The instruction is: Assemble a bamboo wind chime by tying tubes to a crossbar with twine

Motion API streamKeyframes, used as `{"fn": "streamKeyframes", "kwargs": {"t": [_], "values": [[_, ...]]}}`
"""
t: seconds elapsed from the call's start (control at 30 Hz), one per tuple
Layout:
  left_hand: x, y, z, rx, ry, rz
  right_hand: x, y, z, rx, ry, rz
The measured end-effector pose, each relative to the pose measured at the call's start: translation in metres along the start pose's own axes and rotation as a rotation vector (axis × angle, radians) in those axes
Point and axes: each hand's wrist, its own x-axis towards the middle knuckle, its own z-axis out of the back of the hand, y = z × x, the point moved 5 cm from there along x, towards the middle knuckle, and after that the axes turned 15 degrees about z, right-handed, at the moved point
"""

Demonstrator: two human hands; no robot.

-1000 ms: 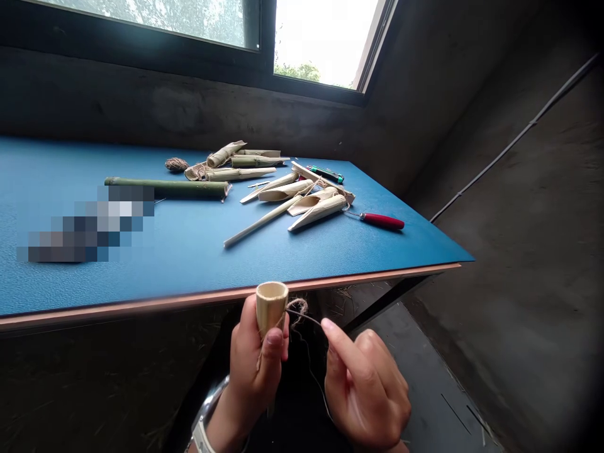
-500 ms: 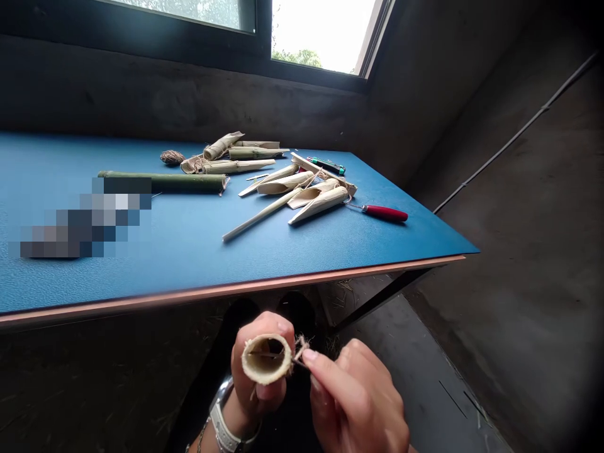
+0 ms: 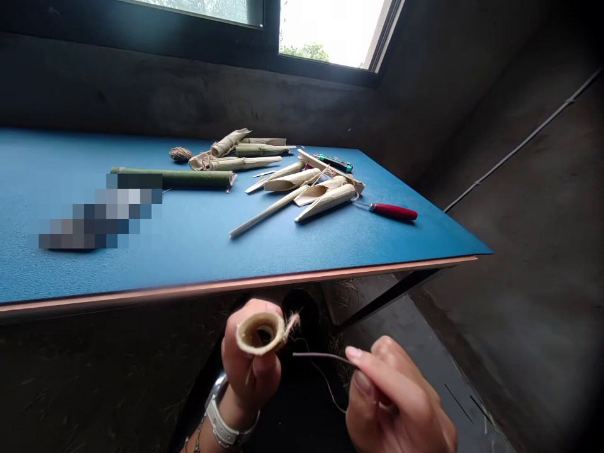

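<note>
**Short bamboo tube (image 3: pixel 249 337) in your left hand (image 3: pixel 248 368), stiff strand (image 3: pixel 323 356) in your right hand (image 3: pixel 391 402)**

Your left fingers wrap around the tube, its open end facing you and a frayed tuft of twine (image 3: pixel 293 323) at its rim. Your right thumb and forefinger pinch the strand, its tip just beside the tube without touching it. A thin thread (image 3: pixel 329 389) curves below. Both hands are below the front edge of the blue bench (image 3: pixel 306 251), where a red-handled awl (image 3: pixel 394 212) lies well beyond.
</note>
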Motion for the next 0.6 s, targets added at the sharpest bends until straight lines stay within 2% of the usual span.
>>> {"fn": "streamKeyframes", "kwargs": {"t": [0.07,0.13,0.37,0.6], "values": [[-0.003,-0.011,-0.005,-0.089,0.008,-0.175,0.0,-0.001,0.0,0.001,-0.03,-0.01],[-0.004,-0.015,-0.01,-0.155,0.059,-0.233,0.001,-0.001,-0.002,-0.001,-0.043,0.002],[-0.005,-0.014,-0.016,-0.277,0.148,-0.094,0.001,0.0,-0.008,-0.003,-0.042,0.072],[-0.006,-0.017,-0.02,-0.323,0.169,-0.001,-0.004,-0.002,-0.014,-0.025,-0.039,0.111]]}}
